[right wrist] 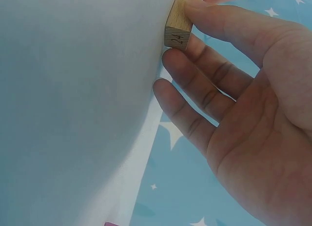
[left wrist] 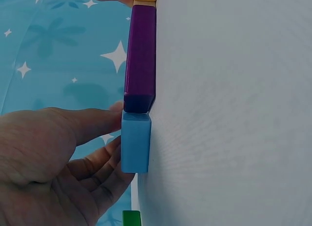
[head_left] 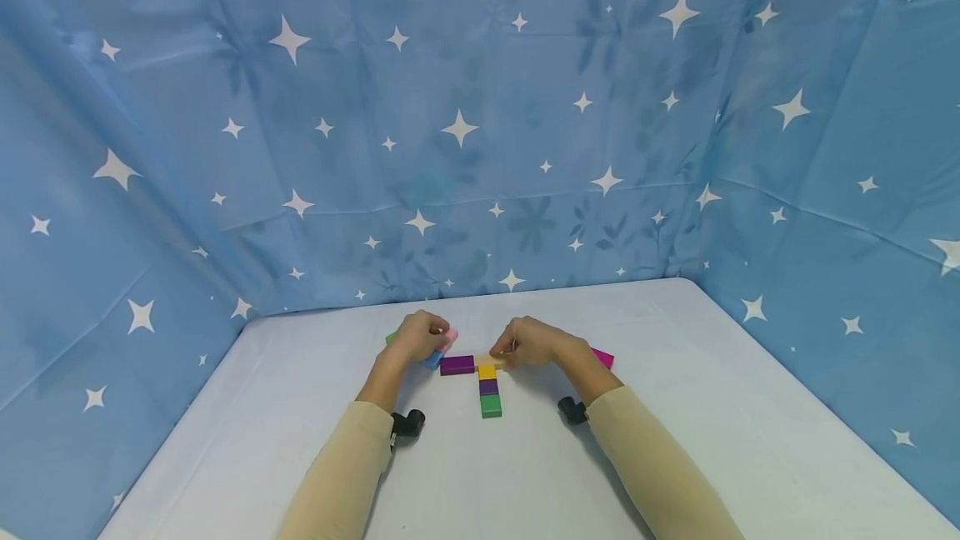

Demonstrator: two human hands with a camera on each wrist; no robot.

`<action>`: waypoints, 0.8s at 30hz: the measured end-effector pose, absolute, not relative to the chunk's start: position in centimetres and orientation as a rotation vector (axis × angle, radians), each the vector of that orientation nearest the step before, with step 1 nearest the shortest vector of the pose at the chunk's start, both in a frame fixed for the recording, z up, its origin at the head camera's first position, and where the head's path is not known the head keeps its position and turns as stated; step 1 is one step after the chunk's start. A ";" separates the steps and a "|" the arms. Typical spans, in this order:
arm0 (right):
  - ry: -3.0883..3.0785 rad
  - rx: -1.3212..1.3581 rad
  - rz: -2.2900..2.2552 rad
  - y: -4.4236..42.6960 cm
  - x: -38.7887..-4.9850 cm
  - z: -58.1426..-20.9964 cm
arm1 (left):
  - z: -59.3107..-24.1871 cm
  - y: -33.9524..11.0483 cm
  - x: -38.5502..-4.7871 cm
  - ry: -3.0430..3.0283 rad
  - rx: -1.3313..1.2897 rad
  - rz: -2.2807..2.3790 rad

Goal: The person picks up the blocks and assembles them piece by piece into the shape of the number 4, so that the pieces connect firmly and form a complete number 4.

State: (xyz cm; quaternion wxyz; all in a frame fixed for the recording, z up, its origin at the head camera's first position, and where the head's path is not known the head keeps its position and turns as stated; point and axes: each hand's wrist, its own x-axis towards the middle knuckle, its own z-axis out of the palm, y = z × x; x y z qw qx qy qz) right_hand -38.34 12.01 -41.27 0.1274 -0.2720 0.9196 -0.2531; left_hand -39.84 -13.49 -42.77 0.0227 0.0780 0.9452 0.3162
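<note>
My left hand (head_left: 420,338), its thumb and fingers bent about a light blue block (left wrist: 135,143), grips it against the left end of a purple block (left wrist: 141,57). A pink block (head_left: 450,338) shows by the left fingertips in the head view, partly covered by that hand. To the right of the purple block lies a plain wooden block (right wrist: 178,18) with "24" written on its end. My right hand (head_left: 531,342) pinches the wooden block, the thumb over it and other fingers spread behind. The left wrist view has the purple and blue blocks touching end to end.
In front of the wooden block run a yellow block (head_left: 487,372), a dark purple block (head_left: 489,387) and a green block (head_left: 491,406). Beyond the right forearm, a magenta block (head_left: 602,357) is partly hidden. Another green block (head_left: 390,338) lies left. A starry curtain (head_left: 480,165) borders the white table (head_left: 525,473).
</note>
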 end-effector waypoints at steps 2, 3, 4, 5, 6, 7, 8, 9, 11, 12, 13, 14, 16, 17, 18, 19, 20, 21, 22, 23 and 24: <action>2.674 -0.787 -0.736 12.0 -38.4 -41.3 | -42.8 -13.5 -39.8 2.926 0.239 0.983; 2.673 -0.786 -0.736 12.0 -38.4 -41.3 | -42.8 -13.5 -39.8 2.925 0.240 0.984; 2.673 -0.786 -0.737 12.0 -38.4 -41.3 | -42.8 -13.5 -39.8 2.927 0.243 0.982; 2.672 -0.786 -0.740 12.0 -38.5 -41.3 | -42.8 -13.5 -39.8 2.929 0.248 0.980; 2.671 -0.785 -0.743 12.0 -38.5 -41.3 | -42.8 -13.5 -39.8 2.931 0.252 0.977; 2.671 -0.785 -0.743 12.0 -38.5 -41.4 | -42.8 -13.5 -39.7 2.932 0.256 0.976; 2.672 -0.783 -0.742 12.0 -38.5 -41.4 | -42.7 -13.4 -39.7 2.933 0.259 0.972; 2.671 -0.783 -0.742 12.0 -38.5 -41.4 | -42.7 -13.4 -39.6 2.933 0.259 0.971; 2.670 -0.783 -0.747 12.0 -38.4 -41.3 | -42.7 -13.4 -39.6 2.935 0.259 0.969; 2.670 -0.783 -0.748 12.0 -38.4 -41.3 | -42.6 -13.3 -39.5 2.934 0.257 0.970; 2.671 -0.786 -0.745 12.0 -38.4 -41.3 | -42.6 -13.3 -39.5 2.933 0.254 0.971; 2.673 -0.789 -0.743 12.0 -38.4 -41.3 | -42.6 -13.3 -39.5 2.932 0.251 0.970; 2.673 -0.795 -0.743 12.1 -38.4 -41.3 | -42.6 -13.3 -39.5 2.931 0.248 0.970; 2.674 -0.796 -0.740 12.1 -38.4 -41.3 | -42.6 -13.3 -39.5 2.931 0.247 0.967; 2.675 -0.798 -0.739 12.1 -38.4 -41.3 | -42.7 -13.3 -39.5 2.932 0.249 0.964; 2.675 -0.800 -0.738 12.1 -38.4 -41.3 | -42.7 -13.3 -39.6 2.933 0.250 0.961; 2.676 -0.798 -0.739 12.1 -38.4 -41.4 | -42.7 -13.3 -39.5 2.932 0.251 0.961; 2.675 -0.797 -0.741 12.0 -38.4 -41.4 | -42.7 -13.4 -39.5 2.932 0.253 0.958; 2.677 -0.797 -0.740 12.0 -38.4 -41.4 | -42.7 -13.4 -39.6 2.933 0.255 0.957; 2.678 -0.794 -0.741 12.0 -38.4 -41.4 | -42.7 -13.4 -39.6 2.934 0.259 0.956; 2.678 -0.790 -0.741 12.0 -38.4 -41.4 | -42.7 -13.4 -39.6 2.936 0.262 0.955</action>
